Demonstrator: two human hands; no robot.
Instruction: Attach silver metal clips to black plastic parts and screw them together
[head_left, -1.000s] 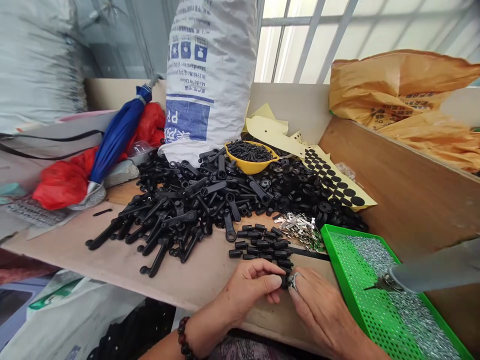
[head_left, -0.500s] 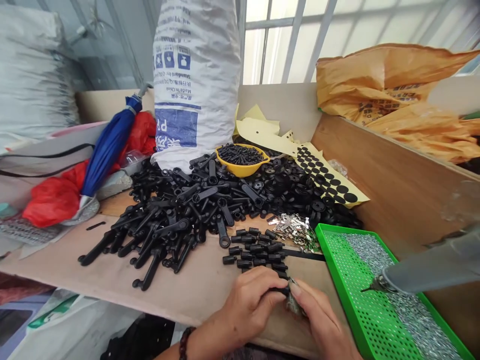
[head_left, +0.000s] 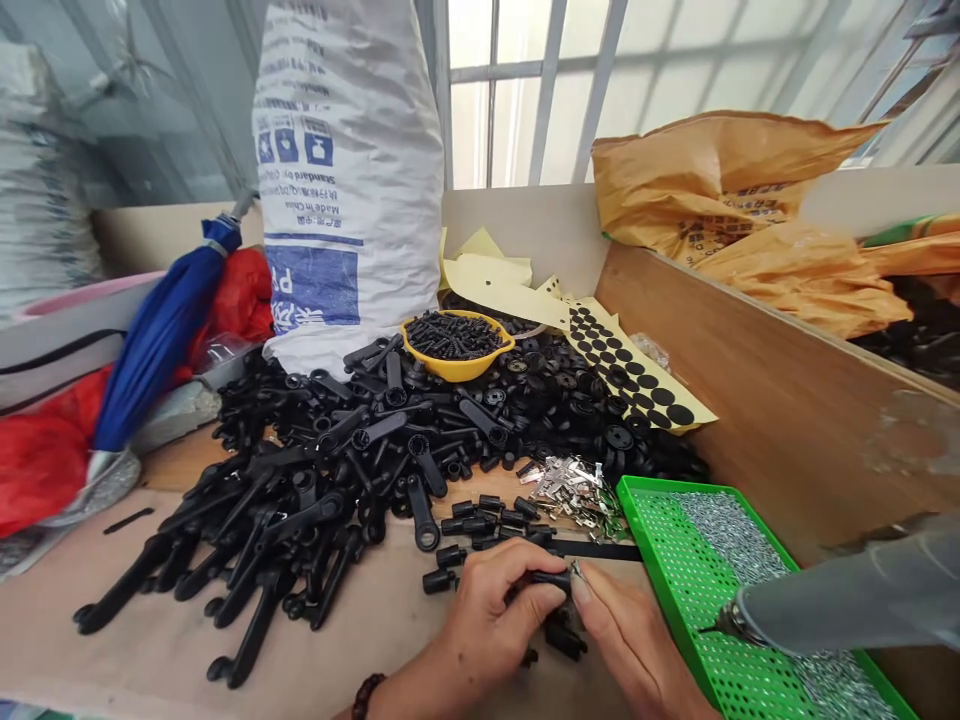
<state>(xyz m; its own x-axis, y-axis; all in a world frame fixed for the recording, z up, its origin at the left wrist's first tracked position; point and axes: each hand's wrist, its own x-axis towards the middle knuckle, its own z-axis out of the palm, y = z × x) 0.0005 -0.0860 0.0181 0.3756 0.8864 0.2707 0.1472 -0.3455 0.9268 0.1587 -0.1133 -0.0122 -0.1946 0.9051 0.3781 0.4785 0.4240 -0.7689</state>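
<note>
My left hand (head_left: 491, 615) pinches a small black plastic cylinder (head_left: 553, 579) between thumb and fingers, low in the middle of the head view. My right hand (head_left: 634, 630) meets it from the right, its fingertips closed on a small metal clip (head_left: 575, 568) at the cylinder's right end. Whether the clip sits inside that end cannot be made out. Several similar black cylinders (head_left: 439, 580) lie just beyond and beneath my hands. A heap of shiny metal clips (head_left: 566, 485) rests behind them.
A green perforated tray (head_left: 637, 520) of small screws stands right, with a grey screwdriver (head_left: 847, 590) jutting over it. Black plastic arms (head_left: 262, 560) are heaped left. Behind are a yellow bowl (head_left: 461, 368), a white sack (head_left: 352, 150) and a blue umbrella (head_left: 161, 330). A wooden board (head_left: 750, 360) edges the right.
The camera view has shifted, so the table's things appear further left and lower. Both hands stay together, and the black cylinder and metal clip now show more plainly between the fingertips.
</note>
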